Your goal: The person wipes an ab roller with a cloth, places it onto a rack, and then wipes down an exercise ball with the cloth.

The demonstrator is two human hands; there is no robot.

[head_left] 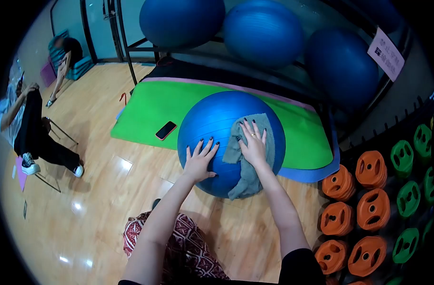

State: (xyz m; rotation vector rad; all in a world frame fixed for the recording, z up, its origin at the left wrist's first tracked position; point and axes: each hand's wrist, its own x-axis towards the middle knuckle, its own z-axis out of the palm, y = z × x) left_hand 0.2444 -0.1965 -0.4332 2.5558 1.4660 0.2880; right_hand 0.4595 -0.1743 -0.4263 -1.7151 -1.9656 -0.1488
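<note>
In front of me a large blue exercise ball [205, 116] rests against the edge of a green mat. My left hand [200, 159] lies on the ball's left side, fingers spread, holding nothing. A grey-green cloth [262, 124] is draped over the right part of the ball, one end hanging down its front. Flat on top of this cloth is my right hand [253, 145], its fingers stretched out and apart, pressing the cloth against the ball. A ring shows on one finger.
A phone [166, 130] lies on the green mat [145, 107]. Behind, a rack holds more blue balls [263, 32]. Orange weight plates [370, 209] and green plates [408, 198] hang at the right. Two people sit at the left, one on a chair [60, 128].
</note>
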